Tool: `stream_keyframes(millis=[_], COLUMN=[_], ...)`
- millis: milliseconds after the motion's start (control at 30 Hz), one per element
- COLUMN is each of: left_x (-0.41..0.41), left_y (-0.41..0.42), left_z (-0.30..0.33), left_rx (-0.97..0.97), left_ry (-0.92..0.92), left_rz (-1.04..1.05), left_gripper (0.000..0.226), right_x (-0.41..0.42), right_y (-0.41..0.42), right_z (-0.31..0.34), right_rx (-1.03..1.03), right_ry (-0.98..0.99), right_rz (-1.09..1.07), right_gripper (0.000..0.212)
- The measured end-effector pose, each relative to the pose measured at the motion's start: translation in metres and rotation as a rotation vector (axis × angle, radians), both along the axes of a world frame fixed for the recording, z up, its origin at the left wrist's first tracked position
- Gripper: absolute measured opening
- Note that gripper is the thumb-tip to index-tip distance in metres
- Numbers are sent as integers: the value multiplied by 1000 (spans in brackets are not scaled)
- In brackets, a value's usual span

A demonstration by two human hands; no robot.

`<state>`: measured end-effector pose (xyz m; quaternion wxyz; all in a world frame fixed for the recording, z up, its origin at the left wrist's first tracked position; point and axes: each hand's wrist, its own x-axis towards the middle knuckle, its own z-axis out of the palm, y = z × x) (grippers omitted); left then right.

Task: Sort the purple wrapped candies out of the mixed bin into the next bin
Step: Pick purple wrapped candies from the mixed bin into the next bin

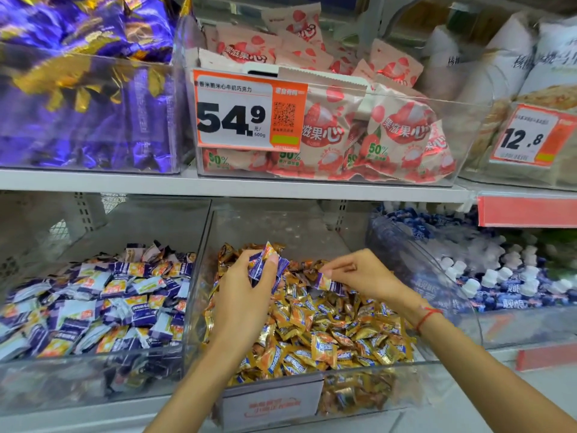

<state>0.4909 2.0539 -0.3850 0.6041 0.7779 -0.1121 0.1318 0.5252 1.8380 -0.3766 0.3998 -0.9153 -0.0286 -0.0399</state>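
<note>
Clear rigid plastic mixed bin (pixel 199 276), centre of the lower shelf, heaped with crinkled gold foil candies (pixel 327 332). To its left, touching wall to wall, the next bin (pixel 93 379) holds flat purple-and-white pillow wrappers (pixel 103 307). Above the mixed bin's rear half, the left hand (pixel 243 285) grips a bunch of purple wrapped candies (pixel 265 264), fingers curled round them. Right of it, over the same bin, the right hand (pixel 362 273) pinches one purple wrapped candy (pixel 327 284) between thumb and fingertips, a red string bracelet (pixel 429 317) at the wrist.
</note>
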Motion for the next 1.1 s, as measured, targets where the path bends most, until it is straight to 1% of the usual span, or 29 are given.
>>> stream_keyframes(millis=[67,133,167,200,267,300,400,467,500,533,600,633,700,767,800,833,867,933,1000,1033,1100], left_x=[0,-1,-3,-5,-8,-9,-8,-7,-6,-6,-5,-4,-4,-5,-5,-4,-3,-5,-7,-8,-7], left_y=[-1,-2,-3,-3,-5,-5,-5,-4,-4,-3,-3,-2,-1,-1,0,0,0,-2,-3,-4,-3], left_z=[1,2,3,4,7,8,7,6,5,5,3,3,2,0,0,-1,-1,1,2,3,3], left_rx=[-8,0,11,15,-49,-87,-157,-155,-152,-152,-149,-137,-89,-45,-39,-37,-32,-18,-14,-13,-6], left_ry=[50,96,95,78,33,14,-33,-50,-50,-47,-51,-58,-75,-75,-73,-73,-72,-63,-42,-33,-26], left_rz=[-60,-137,-164,-186,-213,-213,-164,-126,-108,-93,-67,-56,-40,-30,-25,-21,-17,-13,-10,-5,0], left_gripper=[21,32,32,27,12,10,13,14,13,12,12,11,14,15,14,13,13,13,13,13,15], right_x=[-12,-20,-22,-24,-28,-30,-32,-31,-27,-22,-5,5,22,37,45,51,58,67,71,71,64], right_y=[8,23,32,41,59,66,73,67,60,51,30,21,12,15,19,22,26,31,33,32,27], right_z=[10,16,18,20,22,24,25,30,31,31,28,24,12,-2,-9,-17,-25,-35,-34,-31,-25], right_rx=[329,575,682,771,873,877,826,757,680,559,215,27,-297,-531,-626,-698,-748,-790,-775,-771,-753], right_ry=[85,121,117,110,112,117,100,57,20,-22,-79,-62,32,130,148,137,117,97,115,131,168], right_rz=[-12,-40,-60,-79,-79,-63,-23,-52,-89,-131,-172,-143,-13,151,217,263,280,260,219,208,236], right_gripper=[16,17,18,19,20,21,22,19,17,15,14,15,21,33,41,48,49,40,28,26,27])
